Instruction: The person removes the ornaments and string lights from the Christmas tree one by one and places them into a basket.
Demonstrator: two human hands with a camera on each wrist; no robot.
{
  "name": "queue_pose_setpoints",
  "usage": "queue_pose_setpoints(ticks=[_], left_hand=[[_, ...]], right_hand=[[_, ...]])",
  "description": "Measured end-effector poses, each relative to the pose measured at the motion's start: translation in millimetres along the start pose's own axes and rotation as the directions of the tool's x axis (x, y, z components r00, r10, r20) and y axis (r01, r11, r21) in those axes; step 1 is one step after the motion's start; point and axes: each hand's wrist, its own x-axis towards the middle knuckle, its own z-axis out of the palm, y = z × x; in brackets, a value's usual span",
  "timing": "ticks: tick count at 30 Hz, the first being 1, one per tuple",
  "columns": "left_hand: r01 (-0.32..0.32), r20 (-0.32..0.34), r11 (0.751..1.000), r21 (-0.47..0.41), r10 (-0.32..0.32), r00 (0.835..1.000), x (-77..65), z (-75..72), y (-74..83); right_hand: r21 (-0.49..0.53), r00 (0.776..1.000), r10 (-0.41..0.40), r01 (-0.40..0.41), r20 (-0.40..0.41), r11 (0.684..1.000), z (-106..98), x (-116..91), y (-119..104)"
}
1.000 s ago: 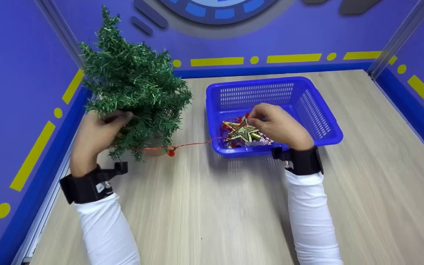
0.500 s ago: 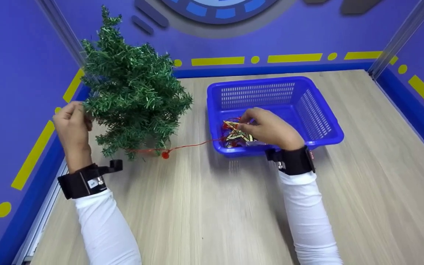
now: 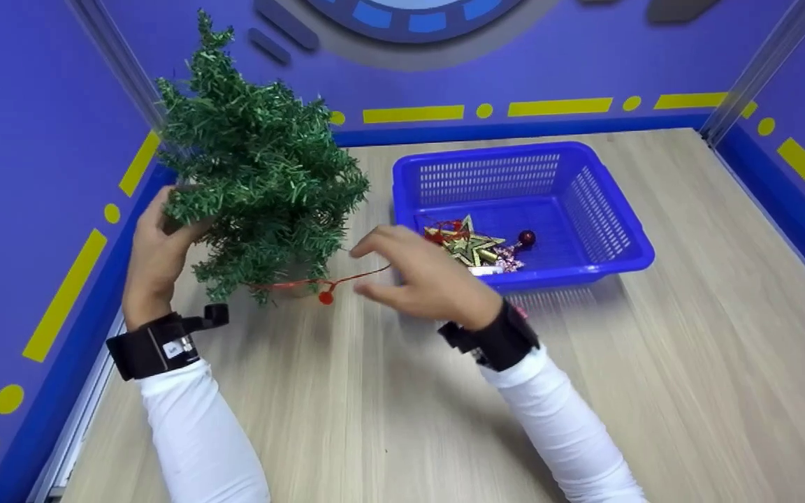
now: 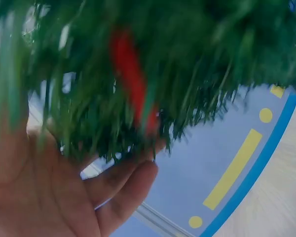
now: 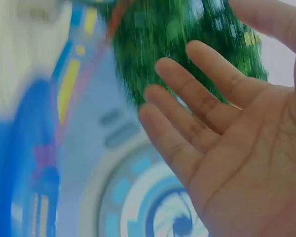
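Observation:
A small green artificial Christmas tree (image 3: pixel 263 154) stands at the left of the table. My left hand (image 3: pixel 154 255) is at its lower left side, fingertips partly hidden among the branches. In the left wrist view the palm faces up with fingers extended under the needles, and a blurred red strip (image 4: pixel 130 74) runs through them. A red string (image 3: pixel 357 276) with a red pendant (image 3: pixel 325 297) stretches from the tree's base toward the basket. Above the string's right end, my right hand (image 3: pixel 430 276) has its fingers spread; the right wrist view shows a bare palm (image 5: pixel 246 148).
A blue plastic basket (image 3: pixel 619 264) stands right of the tree. Inside lie a gold star (image 3: pixel 469 244), a dark red ball (image 3: pixel 527 238), pink beads (image 3: pixel 511 262) and tangled red string (image 3: pixel 448 232). Blue panels (image 3: pixel 444 84) wall the table at the back and sides.
My right hand has left the basket's ornaments and moved left toward the tree, its fingers opening. My left hand drew out from the branches, then went back in at the tree's left side.

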Motion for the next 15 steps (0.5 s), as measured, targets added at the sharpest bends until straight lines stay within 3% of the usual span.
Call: queue_pose_setpoints(ticks=[5,10,15], left_hand=[[-0.088,-0.019,0.995,-0.051,0.087,0.996,-2.0,-6.7,-4.8],[-0.106,-0.052,0.991,-0.084,0.102,0.993,-4.2,-10.2,-5.3],[-0.096,-0.21,0.975,-0.201,0.052,0.976,1.4,-3.8,-8.4]], right_hand=[[-0.035,0.998,-0.033,0.034,0.045,0.999,21,9,-7],[-0.001,0.998,-0.049,0.049,0.046,0.999,27,13,-6],[0.023,0.997,-0.032,0.031,0.065,0.999,31,12,-7]])
